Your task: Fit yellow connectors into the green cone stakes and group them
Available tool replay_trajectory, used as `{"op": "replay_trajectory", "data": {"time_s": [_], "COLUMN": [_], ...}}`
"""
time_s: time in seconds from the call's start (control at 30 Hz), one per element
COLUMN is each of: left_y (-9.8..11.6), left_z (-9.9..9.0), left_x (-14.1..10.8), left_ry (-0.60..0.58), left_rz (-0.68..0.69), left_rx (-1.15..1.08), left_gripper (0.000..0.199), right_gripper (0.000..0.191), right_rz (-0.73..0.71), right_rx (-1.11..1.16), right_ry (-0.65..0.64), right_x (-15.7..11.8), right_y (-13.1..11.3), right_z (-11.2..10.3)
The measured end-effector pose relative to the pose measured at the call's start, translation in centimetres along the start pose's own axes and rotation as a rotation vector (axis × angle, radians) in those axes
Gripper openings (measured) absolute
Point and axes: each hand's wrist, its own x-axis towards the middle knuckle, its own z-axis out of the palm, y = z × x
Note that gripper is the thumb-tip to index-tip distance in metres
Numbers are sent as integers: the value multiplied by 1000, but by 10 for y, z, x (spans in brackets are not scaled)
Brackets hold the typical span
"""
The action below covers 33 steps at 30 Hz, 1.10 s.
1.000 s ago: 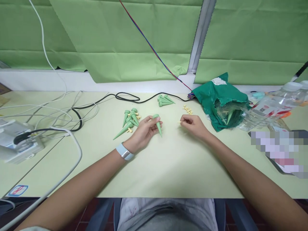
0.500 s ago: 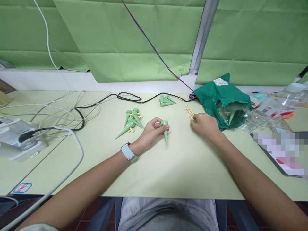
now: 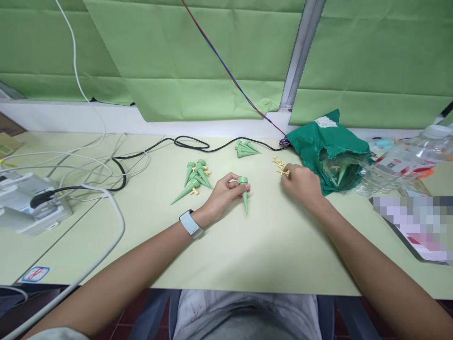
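Note:
Between the thumb and fingers of my left hand [image 3: 226, 192] is a green spike [image 3: 245, 200], its round cap up and its tip pointing down. My right hand [image 3: 300, 183] rests at the near right edge of a small pile of yellow pieces [image 3: 278, 163], fingers closed together; whatever they hold is hidden. Left of my left hand lies a group of green spikes [image 3: 187, 190] with some yellow pieces [image 3: 194, 191] among them. Several more green spikes [image 3: 247, 150] lie farther back on the table.
A green plastic bag [image 3: 320, 141] lies open behind my right hand, with a clear bottle [image 3: 396, 158] beside it. At the right is a tablet-like object [image 3: 406, 241]. Cables and a white power strip [image 3: 53, 212] occupy the left of the table [image 3: 247, 255].
The view has shifted slightly. My left hand keeps its hold on the green spike, and my right hand has barely moved beside the yellow pieces.

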Motion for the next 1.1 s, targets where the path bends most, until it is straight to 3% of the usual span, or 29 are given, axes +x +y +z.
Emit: {"op": "replay_trajectory", "data": {"time_s": [0.07, 0.13, 0.17, 0.23, 0.47, 0.67, 0.73, 0.9, 1.1], "left_y": [-2, -3, -4, -6, -15, -15, -15, -16, -12], "left_z": [2, 3, 3, 1, -6, -6, -5, -3, -3], "left_x": [0, 0, 0, 0, 4, 5, 5, 3, 3], "left_ry": [38, 79, 91, 104, 157, 230, 276, 292, 272], "left_rz": [18, 54, 74, 109, 196, 243, 211, 152, 117], "left_rx": [-5, -27, -43, -72, 75, 208, 183, 115, 77], "left_gripper": [37, 41, 42, 45, 37, 30, 32, 34, 25], "right_gripper": [21, 24, 26, 28, 25, 23, 26, 32, 27], "right_rz": [-91, -180, -200, -222, -386, -687, -650, -341, -234], "right_rx": [307, 648, 766, 836, 276, 94, -10, -244, -239], "right_ry": [-67, -237, -319, -353, -113, -64, -78, -115, -166], "right_x": [-8, -19, -24, -30, -10, 6, 20, 76, 127], "right_y": [-16, -35, -44, -57, -54, -53, -52, -52, -63], "right_z": [4, 12, 16, 23, 22, 24, 30, 45, 56]}}
